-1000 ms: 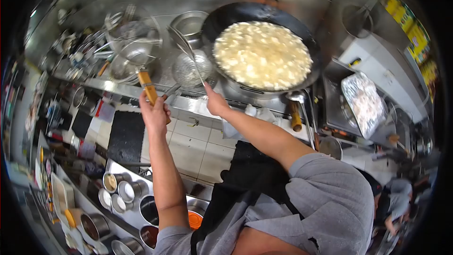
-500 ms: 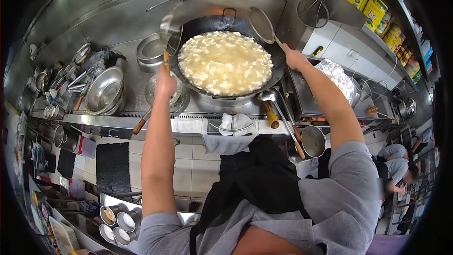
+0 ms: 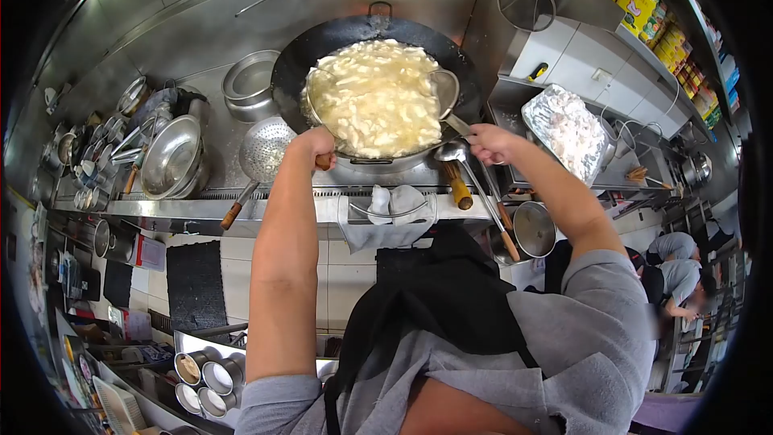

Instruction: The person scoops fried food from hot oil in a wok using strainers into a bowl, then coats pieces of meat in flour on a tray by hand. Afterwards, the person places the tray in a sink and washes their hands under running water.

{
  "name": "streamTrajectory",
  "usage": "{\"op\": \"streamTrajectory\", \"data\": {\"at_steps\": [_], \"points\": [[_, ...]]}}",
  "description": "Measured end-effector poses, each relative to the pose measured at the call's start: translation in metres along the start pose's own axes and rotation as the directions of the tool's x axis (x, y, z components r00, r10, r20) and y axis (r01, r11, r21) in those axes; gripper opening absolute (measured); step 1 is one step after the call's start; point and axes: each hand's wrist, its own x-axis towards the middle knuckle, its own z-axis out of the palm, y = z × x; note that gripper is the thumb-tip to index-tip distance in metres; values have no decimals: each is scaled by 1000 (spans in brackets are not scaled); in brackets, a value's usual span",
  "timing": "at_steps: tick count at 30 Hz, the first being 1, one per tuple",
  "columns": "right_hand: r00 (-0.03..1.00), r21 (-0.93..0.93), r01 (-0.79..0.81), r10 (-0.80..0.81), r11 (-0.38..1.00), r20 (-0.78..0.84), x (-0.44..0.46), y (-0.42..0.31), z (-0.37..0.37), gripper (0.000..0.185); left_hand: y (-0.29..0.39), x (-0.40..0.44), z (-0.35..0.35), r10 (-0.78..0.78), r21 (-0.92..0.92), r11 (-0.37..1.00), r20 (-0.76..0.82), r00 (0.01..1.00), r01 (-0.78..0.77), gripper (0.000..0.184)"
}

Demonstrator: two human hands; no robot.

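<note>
A large black wok (image 3: 291,60) on the stove holds bubbling, pale yellow liquid crowded with whitish food pieces (image 3: 378,89). At its near left rim, my left hand (image 3: 315,143) is closed round the wooden handle (image 3: 324,163) of a strainer. That strainer's head is down in the left side of the wok, mostly hidden among the pieces. My right hand (image 3: 493,144) grips the handle of a mesh skimmer (image 3: 445,92), its round head resting in the food at the wok's right side.
Left of the wok are a steel pot (image 3: 251,76), a perforated ladle (image 3: 267,145) and stacked metal bowls (image 3: 171,157). To the right lie a long-handled ladle (image 3: 452,151), a steel pot (image 3: 535,228) and a tray of white, floury pieces (image 3: 568,129). Co-workers (image 3: 676,274) are at far right.
Both tools have come down from above the wok's rim into the food. My left hand moved right and lower; my right hand moved lower and slightly left.
</note>
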Motion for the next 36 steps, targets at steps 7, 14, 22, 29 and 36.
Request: {"op": "streamTrajectory", "data": {"at_steps": [7, 14, 22, 29, 36], "points": [[994, -80, 108, -110, 991, -21, 45, -3, 34, 27, 18, 13, 39, 11, -198, 980, 93, 996, 8, 13], [924, -690, 326, -372, 646, 88, 96, -27, -11, 56, 36, 37, 71, 113, -583, 809, 35, 993, -72, 8], [861, -866, 368, -475, 337, 181, 70, -120, -71, 67, 57, 30, 117, 243, -904, 403, -49, 969, -147, 7], [838, -995, 87, -536, -57, 104, 81, -129, -26, 61, 77, 66, 113, 264, -925, 334, -91, 960, -179, 6], [819, -952, 198, -573, 235, 29, 59, -132, -34, 78, 48, 59, 97, 366, -912, 368, -38, 930, -182, 14]]}}
